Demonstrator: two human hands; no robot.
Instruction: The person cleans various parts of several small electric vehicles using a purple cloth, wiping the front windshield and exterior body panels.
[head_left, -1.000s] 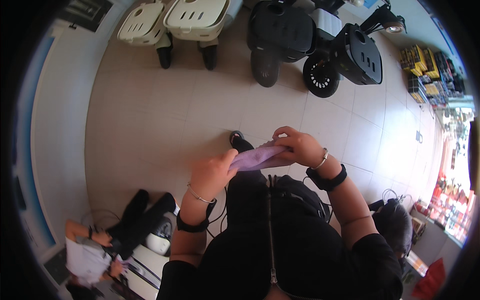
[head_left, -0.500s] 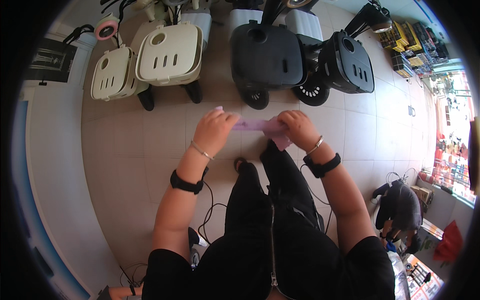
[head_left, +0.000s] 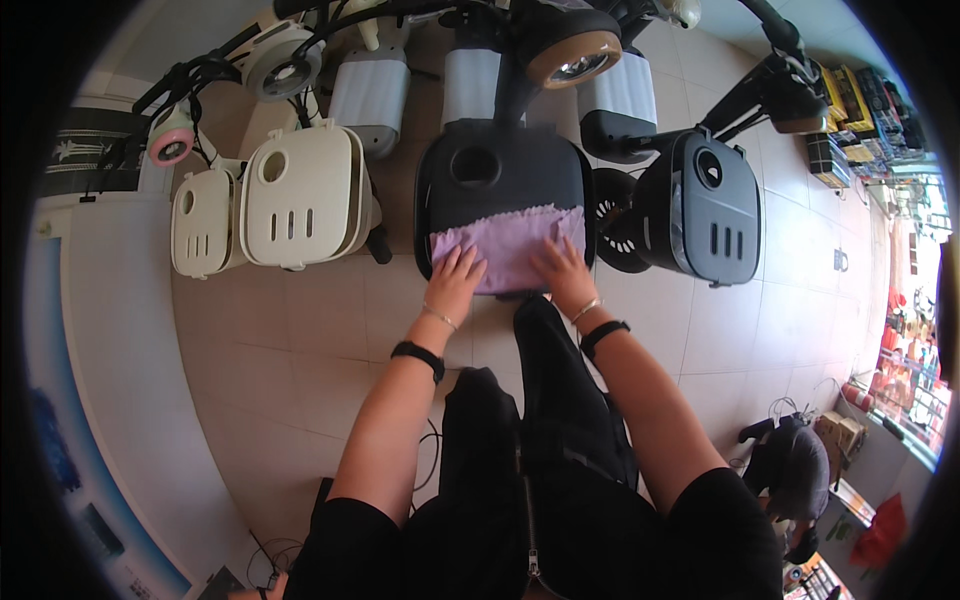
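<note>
A pink-purple cloth [head_left: 508, 248] lies spread over the near half of a black lidded basket [head_left: 545, 170] on the front of a scooter. My left hand [head_left: 457, 282] rests on the cloth's left part with its fingers spread. On the right part, my right hand [head_left: 563, 272] presses down flat, fingers apart. The far half of the lid, with its round opening, is uncovered. The cloth's far edge looks wavy, and its near edge reaches the lid's front.
Right of it stands another black basket [head_left: 728, 210]; to the left are two cream baskets [head_left: 300, 195], [head_left: 203, 225]. A round scooter headlight [head_left: 575, 62] juts out above the black lid. Boxes [head_left: 848, 110] are stacked at the far right. A person [head_left: 790, 470] bends at the lower right.
The cloth was bunched and stretched between my hands in the air; now it is spread on the black lid. My hands have opened onto it. The scooters appear closer.
</note>
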